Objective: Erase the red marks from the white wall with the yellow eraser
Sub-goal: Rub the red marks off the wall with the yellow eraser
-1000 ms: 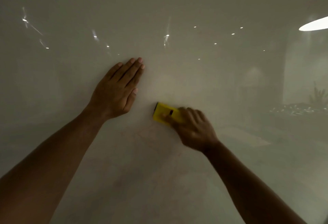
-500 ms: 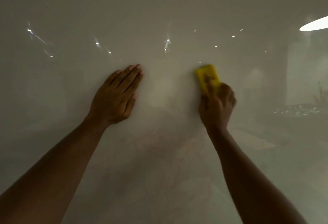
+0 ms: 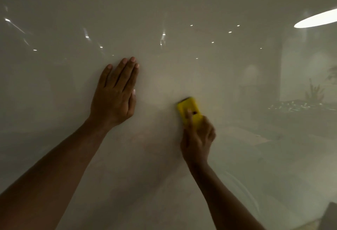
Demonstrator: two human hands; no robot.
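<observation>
A glossy white wall fills the view. My right hand presses the yellow eraser against the wall just right of centre, fingers wrapped over its lower half. My left hand lies flat on the wall to the left, fingers together and pointing up, a short gap away from the eraser. Only a faint reddish smear shows on the wall below and between my hands; no sharp red marks are visible.
The wall reflects ceiling lights at the upper right and a dim room with a plant at the right. A dark object sits at the bottom right corner.
My right hand swept the eraser from low centre up and right, then back down and left to its place now. My left hand stayed flat on the wall.
</observation>
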